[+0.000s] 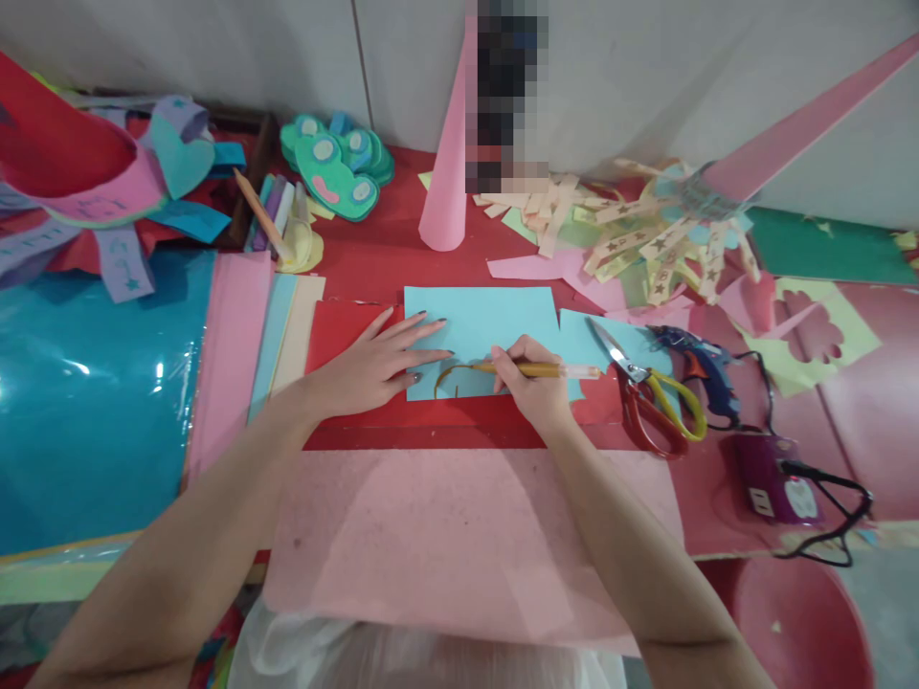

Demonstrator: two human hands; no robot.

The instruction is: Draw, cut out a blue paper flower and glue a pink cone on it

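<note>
My left hand [384, 362] lies flat with fingers spread, its fingertips on the left part of a light blue sheet of paper [488, 321]. My right hand [529, 383] is closed around a gold-brown pen [538, 369] with a clear end pointing right. The pen's tip meets the sheet beside a curved brown line [443, 375] and a short stroke. Under the sheet is red paper [351, 330]. Scissors [638, 378] with one red and one yellow handle lie right of my right hand, over another light blue piece.
A blue glue gun [700, 368] and a purple power socket [775, 483] with black cords lie at right. Pink paper cones [443, 206] stand behind, near cut strips [664, 254]. Green foam shapes [337, 163] and blue plastic-wrapped sheets [93, 402] are at left.
</note>
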